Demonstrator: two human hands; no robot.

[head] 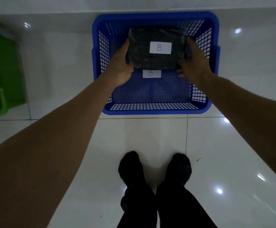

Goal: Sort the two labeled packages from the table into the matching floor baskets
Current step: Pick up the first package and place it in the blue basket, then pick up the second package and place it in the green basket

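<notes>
A black plastic-wrapped package point(143, 53) with a white label reading B is held over the inside of the blue mesh basket point(155, 111) on the floor. My left hand point(119, 68) grips its left edge and my right hand point(193, 63) grips its right edge. A white tag marked B point(151, 73) lies on the basket's bottom, just below the package. I cannot tell whether the package touches the basket floor.
A green basket point(1, 76) stands on the floor at the far left, partly cut off. The floor is glossy white tile, with a wall base right behind the blue basket. My two feet in dark socks point(155, 168) stand a step short of the blue basket.
</notes>
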